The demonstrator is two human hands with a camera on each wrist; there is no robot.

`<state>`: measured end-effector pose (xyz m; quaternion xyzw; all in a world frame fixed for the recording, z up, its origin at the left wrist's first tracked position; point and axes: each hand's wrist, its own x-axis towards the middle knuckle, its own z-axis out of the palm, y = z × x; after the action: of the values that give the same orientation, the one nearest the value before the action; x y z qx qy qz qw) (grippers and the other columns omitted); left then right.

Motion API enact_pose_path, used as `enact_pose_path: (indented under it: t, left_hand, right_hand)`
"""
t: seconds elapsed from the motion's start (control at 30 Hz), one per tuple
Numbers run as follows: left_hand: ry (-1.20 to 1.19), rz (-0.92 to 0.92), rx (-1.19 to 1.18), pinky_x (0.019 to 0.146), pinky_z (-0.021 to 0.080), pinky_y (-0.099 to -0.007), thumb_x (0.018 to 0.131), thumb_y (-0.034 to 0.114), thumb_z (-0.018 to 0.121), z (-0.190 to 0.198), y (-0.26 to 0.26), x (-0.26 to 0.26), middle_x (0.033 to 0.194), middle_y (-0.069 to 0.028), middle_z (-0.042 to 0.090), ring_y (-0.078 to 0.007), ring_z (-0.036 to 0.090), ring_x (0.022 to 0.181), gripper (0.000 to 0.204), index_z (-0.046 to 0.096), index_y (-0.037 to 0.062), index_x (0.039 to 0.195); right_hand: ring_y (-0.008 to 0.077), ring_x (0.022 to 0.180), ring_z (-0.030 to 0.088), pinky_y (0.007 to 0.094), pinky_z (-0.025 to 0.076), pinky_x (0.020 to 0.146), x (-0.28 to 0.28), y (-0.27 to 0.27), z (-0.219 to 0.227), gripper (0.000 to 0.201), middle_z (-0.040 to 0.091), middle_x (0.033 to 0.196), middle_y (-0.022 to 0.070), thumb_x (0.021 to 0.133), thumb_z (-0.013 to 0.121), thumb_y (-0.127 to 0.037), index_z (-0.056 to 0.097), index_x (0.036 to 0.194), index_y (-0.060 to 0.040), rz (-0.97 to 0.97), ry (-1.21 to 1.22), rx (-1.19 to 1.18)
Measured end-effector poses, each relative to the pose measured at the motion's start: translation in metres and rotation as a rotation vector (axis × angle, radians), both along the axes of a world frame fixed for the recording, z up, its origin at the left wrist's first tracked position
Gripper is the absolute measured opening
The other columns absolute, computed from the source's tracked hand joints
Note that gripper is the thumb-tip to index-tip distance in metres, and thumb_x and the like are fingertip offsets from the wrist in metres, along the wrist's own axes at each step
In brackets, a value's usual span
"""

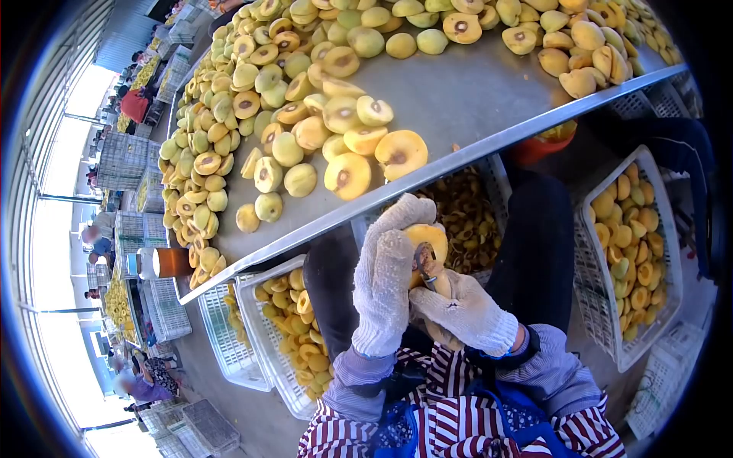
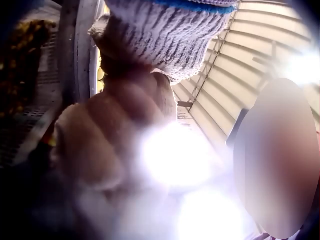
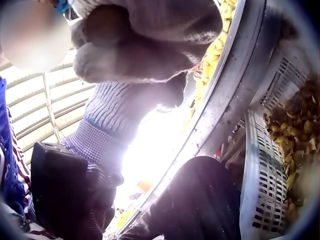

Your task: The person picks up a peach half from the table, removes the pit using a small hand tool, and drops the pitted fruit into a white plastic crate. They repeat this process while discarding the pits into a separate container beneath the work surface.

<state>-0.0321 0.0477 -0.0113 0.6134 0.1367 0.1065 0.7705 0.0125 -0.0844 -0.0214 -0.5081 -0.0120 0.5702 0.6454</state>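
Observation:
Both hands wear pale knitted gloves and meet over the lap in the head view. My left hand [image 1: 384,278] holds a yellow peach half [image 1: 431,238], its cut side turned toward the right hand. With curled fingers, my right hand [image 1: 477,317] grips a small pitting tool with a curved metal loop [image 1: 428,279]; the loop is right at the brown centre of the fruit. Most of the tool's handle is hidden by the glove. In the wrist views, the gloved fingers [image 2: 92,145] and glove [image 3: 155,50] are dark or glared over, and the fruit is hard to make out.
A metal-edged table [image 1: 473,114] ahead bears heaped peaches [image 1: 259,76] and cut halves [image 1: 349,175]. White crates of halves stand left [image 1: 263,336] and right [image 1: 664,305]. Under the table edge, another crate [image 1: 500,187] holds dark scraps. An orange-brown container [image 1: 172,262] stands at the table's left corner.

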Motion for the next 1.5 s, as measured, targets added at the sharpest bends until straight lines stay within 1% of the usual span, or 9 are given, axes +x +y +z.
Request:
enact_pose_path:
  t: [0.1, 0.23, 0.37, 0.5, 0.8, 0.9, 1.07, 1.3, 1.5]
  left_hand:
    - [-0.011, 0.070, -0.292, 0.106, 0.042, -0.0360, 0.104, 0.029, 0.050, -0.010, -0.002, 0.002, 0.141, -0.0168, 0.050, -0.0255, 0.053, 0.125, 0.054, 0.038, -0.0020, 0.147]
    - [0.303, -0.225, 0.060, 0.107, 0.042, -0.0361, 0.095, 0.015, 0.065, -0.013, 0.029, -0.011, 0.141, -0.0176, 0.051, -0.0242, 0.054, 0.124, 0.070, 0.027, 0.0001, 0.152]
    - [0.195, -0.086, -0.229, 0.100, 0.048, -0.0354, 0.089, 0.016, 0.073, -0.022, 0.023, -0.015, 0.129, -0.0158, 0.060, -0.0221, 0.059, 0.116, 0.057, 0.044, 0.0030, 0.137]
    - [0.120, 0.088, -0.531, 0.097, 0.051, -0.0458, 0.085, 0.024, 0.074, -0.022, 0.017, -0.009, 0.134, -0.0207, 0.055, -0.0361, 0.056, 0.121, 0.057, 0.049, 0.0075, 0.134]
    - [0.006, 0.159, -0.517, 0.096, 0.051, -0.0441, 0.096, 0.038, 0.062, -0.029, 0.005, -0.006, 0.139, -0.0146, 0.051, -0.0305, 0.053, 0.124, 0.057, 0.041, 0.0055, 0.137]
    - [0.001, 0.182, -0.420, 0.096, 0.051, -0.0420, 0.097, 0.039, 0.060, -0.023, -0.001, -0.006, 0.139, -0.0149, 0.051, -0.0301, 0.054, 0.123, 0.055, 0.042, 0.0046, 0.136]
    - [-0.067, 0.209, -0.170, 0.096, 0.052, -0.0398, 0.101, 0.038, 0.055, -0.017, -0.013, -0.005, 0.139, -0.0176, 0.050, -0.0285, 0.056, 0.121, 0.054, 0.042, 0.0009, 0.138]
    - [0.016, 0.022, 0.033, 0.088, 0.053, -0.0325, 0.102, 0.035, 0.053, -0.001, 0.002, -0.003, 0.127, -0.0176, 0.061, -0.0236, 0.064, 0.107, 0.047, 0.056, -0.0044, 0.128]
    - [-0.170, -0.064, 0.243, 0.084, 0.056, -0.0345, 0.099, 0.036, 0.057, -0.013, 0.007, -0.001, 0.119, -0.0188, 0.065, -0.0251, 0.068, 0.098, 0.045, 0.062, -0.0041, 0.118]
  right_hand:
    - [0.0066, 0.039, 0.049, 0.0208, 0.035, 0.035, 0.006, -0.003, 0.001, 0.022, 0.056, 0.058, 0.0003, 0.097, 0.063, -0.024, 0.059, 0.106, -0.0049, -0.169, -0.003, 0.006]
    - [0.0063, 0.039, 0.048, 0.0208, 0.035, 0.034, 0.009, -0.012, -0.007, 0.024, 0.056, 0.059, 0.0001, 0.096, 0.065, -0.024, 0.058, 0.109, -0.0051, -0.346, -0.010, 0.074]
    - [0.0060, 0.039, 0.048, 0.0203, 0.034, 0.034, 0.009, -0.013, -0.001, 0.025, 0.055, 0.059, -0.0006, 0.097, 0.064, -0.023, 0.057, 0.112, -0.0051, -0.225, -0.051, -0.013]
    - [0.0061, 0.047, 0.053, 0.0224, 0.042, 0.045, 0.000, -0.005, -0.008, 0.033, 0.056, 0.061, -0.0014, 0.096, 0.064, -0.028, 0.058, 0.120, -0.0057, 0.035, -0.116, -0.051]
    - [0.0055, 0.042, 0.050, 0.0200, 0.038, 0.039, 0.000, 0.001, -0.012, 0.028, 0.057, 0.058, -0.0002, 0.097, 0.063, -0.026, 0.057, 0.113, -0.0038, 0.023, -0.231, -0.073]
    - [0.0280, 0.069, 0.068, 0.0373, 0.053, 0.065, -0.003, 0.001, -0.018, 0.038, 0.066, 0.078, 0.0138, 0.095, 0.062, -0.034, 0.058, 0.118, -0.0037, 0.065, -0.427, -0.127]
    - [0.0309, 0.074, 0.068, 0.0390, 0.053, 0.068, -0.009, 0.002, -0.026, 0.037, 0.066, 0.082, 0.0157, 0.095, 0.062, -0.035, 0.059, 0.114, -0.0036, 0.042, -0.536, -0.129]
    - [0.0068, 0.038, 0.047, 0.0224, 0.032, 0.034, 0.001, -0.009, -0.013, 0.028, 0.055, 0.054, -0.0009, 0.098, 0.060, -0.035, 0.058, 0.090, -0.0086, 0.211, 0.075, 0.078]
    - [0.0079, 0.034, 0.038, 0.0235, 0.031, 0.032, 0.006, -0.024, -0.020, 0.027, 0.045, 0.050, -0.0029, 0.098, 0.058, -0.030, 0.056, 0.082, -0.0082, 0.299, 0.546, 0.441]
